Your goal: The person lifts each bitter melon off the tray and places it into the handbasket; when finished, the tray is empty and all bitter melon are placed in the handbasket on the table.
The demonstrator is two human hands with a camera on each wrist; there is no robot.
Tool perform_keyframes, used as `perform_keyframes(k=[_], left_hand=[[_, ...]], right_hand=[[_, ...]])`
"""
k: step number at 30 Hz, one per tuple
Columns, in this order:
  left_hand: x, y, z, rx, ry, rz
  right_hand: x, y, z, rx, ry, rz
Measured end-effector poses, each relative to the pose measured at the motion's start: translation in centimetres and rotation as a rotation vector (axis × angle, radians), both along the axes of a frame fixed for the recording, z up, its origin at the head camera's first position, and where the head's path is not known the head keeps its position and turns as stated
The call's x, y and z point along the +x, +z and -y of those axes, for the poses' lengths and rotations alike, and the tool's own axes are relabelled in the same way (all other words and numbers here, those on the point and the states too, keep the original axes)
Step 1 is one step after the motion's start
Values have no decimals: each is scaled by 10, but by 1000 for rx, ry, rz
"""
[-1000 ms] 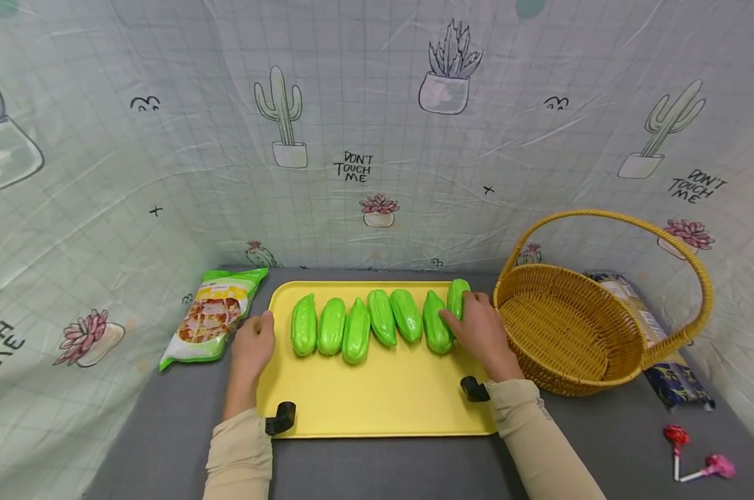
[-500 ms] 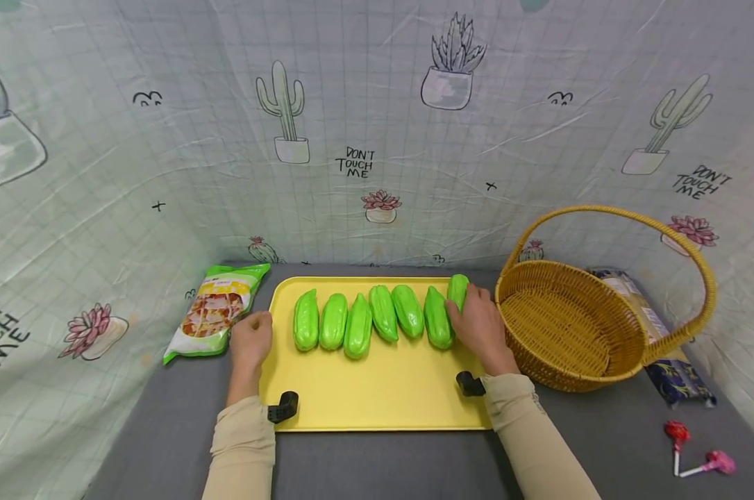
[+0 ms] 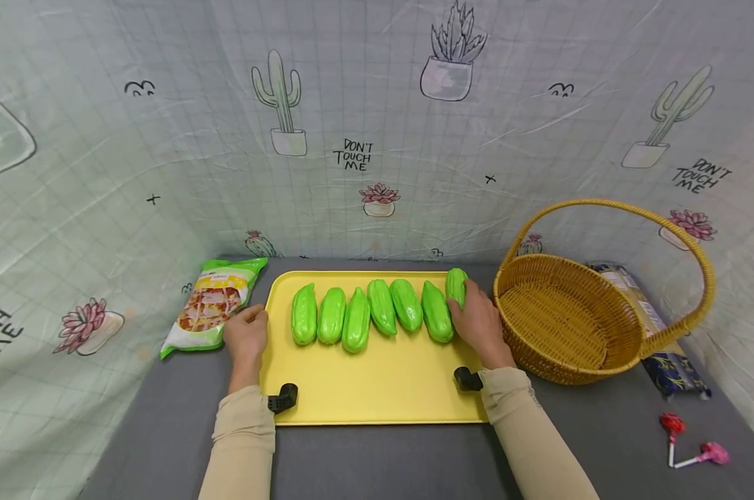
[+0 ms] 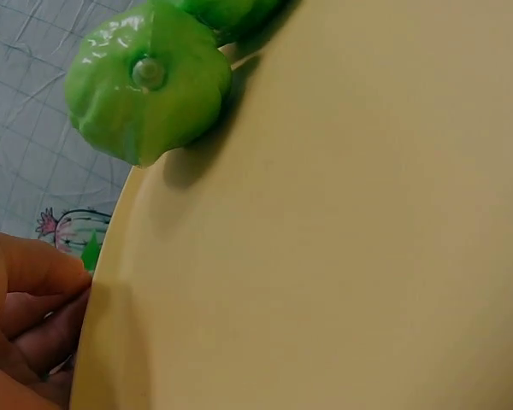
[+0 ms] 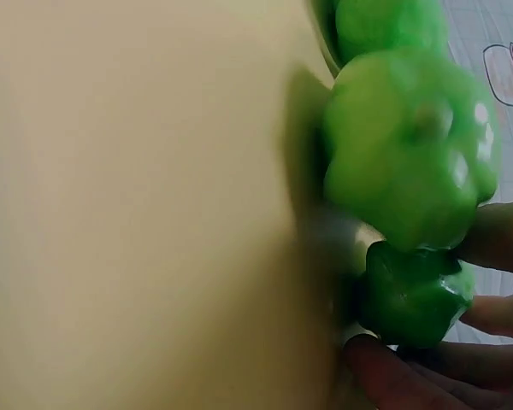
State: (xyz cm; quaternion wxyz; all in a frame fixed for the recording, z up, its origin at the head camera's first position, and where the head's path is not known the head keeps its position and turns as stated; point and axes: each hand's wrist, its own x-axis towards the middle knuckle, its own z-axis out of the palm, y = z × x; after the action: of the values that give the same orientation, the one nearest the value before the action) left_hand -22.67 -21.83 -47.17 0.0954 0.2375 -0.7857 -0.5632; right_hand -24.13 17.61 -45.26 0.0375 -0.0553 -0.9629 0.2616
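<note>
Several glossy, ribbed green gourds stand side by side along the back half of a yellow tray [image 3: 377,389]. At the right end of the row my right hand [image 3: 480,323] grips the last gourd [image 3: 456,285]. Its fingers also show around that gourd's dark green end [image 5: 415,295] in the right wrist view, close to a neighbouring gourd [image 5: 410,141]. My left hand [image 3: 247,340] is at the tray's left edge, fingers loosely bent, with fingertips right at the rim. Near it in the left wrist view is the leftmost gourd [image 4: 150,85].
Left of the tray lies a green and white food bag [image 3: 211,305]. A wicker basket [image 3: 564,319] with a tall handle stands close on the right, in front of a dark blue and tan packet [image 3: 673,371]. A red lollipop [image 3: 673,423] and a pink lollipop [image 3: 714,453] lie at the right front.
My left hand has loosened from a tighter curl, its fingers now reaching toward the tray rim. The right hand stays around the rightmost gourd. The view has shifted slightly.
</note>
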Motion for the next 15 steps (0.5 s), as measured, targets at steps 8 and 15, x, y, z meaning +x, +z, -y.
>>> perform_keyframes(k=[8, 15], left_hand=[[-5, -6, -2, -49, 64, -21], [-6, -9, -3, -48, 104, -46]], right_hand=[[-2, 0, 1, -51, -47, 26], [4, 4, 2, -51, -48, 1]])
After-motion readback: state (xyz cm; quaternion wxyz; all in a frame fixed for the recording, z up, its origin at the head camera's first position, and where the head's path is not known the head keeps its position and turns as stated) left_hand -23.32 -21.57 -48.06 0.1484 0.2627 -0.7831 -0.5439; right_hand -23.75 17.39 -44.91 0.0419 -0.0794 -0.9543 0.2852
